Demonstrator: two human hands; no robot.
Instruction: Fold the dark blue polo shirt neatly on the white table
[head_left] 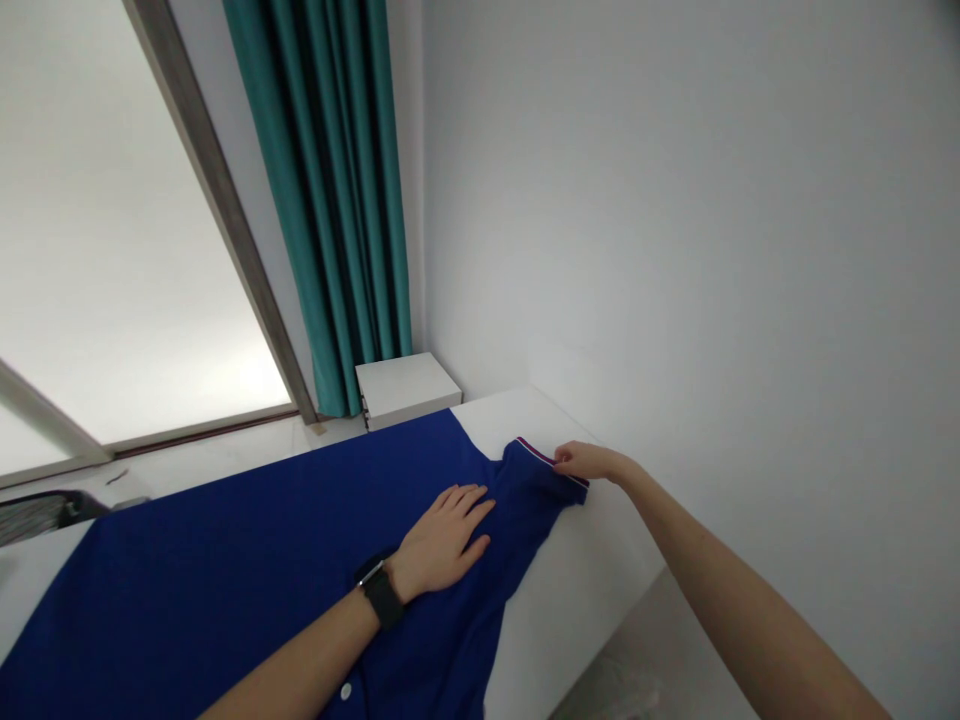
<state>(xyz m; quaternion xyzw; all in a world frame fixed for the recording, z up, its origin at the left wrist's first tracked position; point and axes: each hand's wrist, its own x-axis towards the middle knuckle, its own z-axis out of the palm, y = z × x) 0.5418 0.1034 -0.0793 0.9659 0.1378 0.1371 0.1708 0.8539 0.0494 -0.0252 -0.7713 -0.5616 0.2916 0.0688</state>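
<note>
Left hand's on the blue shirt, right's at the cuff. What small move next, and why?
Probably draw the cuff gently outward with the right hand, while the left hand presses the shirt. The right hand pinches the striped edge, the left lies flat enough to anchor the cloth, and the sleeve looks slightly rumpled.

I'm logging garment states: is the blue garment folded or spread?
Spread: the blue garment lies wide across the white surface, sleeve extended, the right hand at its cuff.

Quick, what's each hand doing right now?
Left hand: open, flat on the blue shirt.
Right hand: closed, pinching the sleeve at its striped edge.
</note>
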